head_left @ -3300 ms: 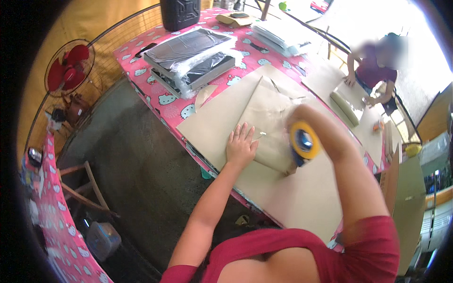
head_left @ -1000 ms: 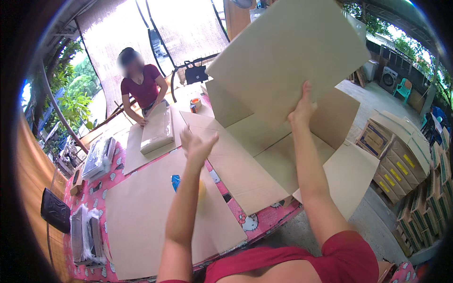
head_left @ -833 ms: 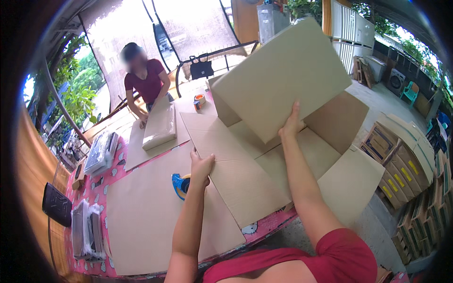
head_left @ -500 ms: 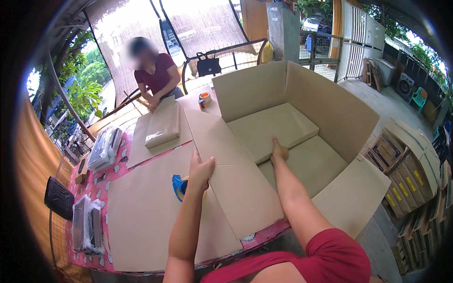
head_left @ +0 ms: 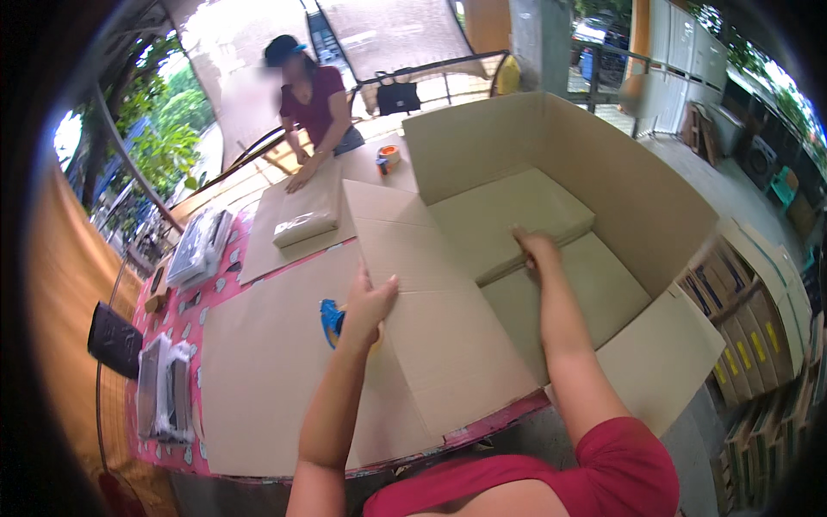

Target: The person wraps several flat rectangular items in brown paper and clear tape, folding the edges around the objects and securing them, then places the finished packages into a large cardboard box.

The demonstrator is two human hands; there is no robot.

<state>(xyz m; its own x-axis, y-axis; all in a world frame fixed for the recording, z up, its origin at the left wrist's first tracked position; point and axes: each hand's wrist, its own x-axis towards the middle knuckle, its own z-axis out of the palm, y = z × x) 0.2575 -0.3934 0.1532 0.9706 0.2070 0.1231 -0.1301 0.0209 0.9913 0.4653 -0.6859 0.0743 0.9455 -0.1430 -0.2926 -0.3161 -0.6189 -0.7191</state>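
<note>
Cardboard flap (head_left: 444, 319) — left hand (head_left: 372, 308) half-curled, gripping its edge.

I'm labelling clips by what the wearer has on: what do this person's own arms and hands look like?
The left hand and right hand are ungloved, with no wristwatch visible. The right sleeve is short, plain and deep red, leaving the forearm bare; the left sleeve isn't clearly visible.
</note>
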